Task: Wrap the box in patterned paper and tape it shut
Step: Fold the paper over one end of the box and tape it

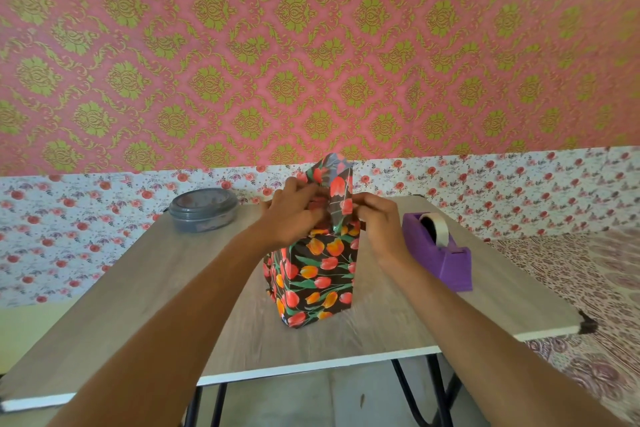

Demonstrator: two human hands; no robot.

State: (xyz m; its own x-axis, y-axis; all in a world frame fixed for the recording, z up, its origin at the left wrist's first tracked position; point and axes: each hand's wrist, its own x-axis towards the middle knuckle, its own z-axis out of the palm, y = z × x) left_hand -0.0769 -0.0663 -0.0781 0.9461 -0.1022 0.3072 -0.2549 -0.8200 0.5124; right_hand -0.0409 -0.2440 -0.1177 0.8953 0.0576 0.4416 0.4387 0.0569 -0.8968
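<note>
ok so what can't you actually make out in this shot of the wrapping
Head view only:
1. Top of the box: covered by the left hand, right hand and the upright paper flap; any tape there is unseen.
2. Back of the box: faces away from the camera.
3. Inside the round container: its grey lid hides it.
4. Loose end on the tape dispenser: too small to see.

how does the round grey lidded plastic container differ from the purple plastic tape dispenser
The round grey lidded plastic container is low and circular; the purple plastic tape dispenser is long and wedge-shaped. The container sits left of the tulip-patterned wrapped box, the dispenser right of it. The container is closed by its lid; the dispenser carries an exposed roll of pale tape. Both rest on the wood-grain table.
</note>
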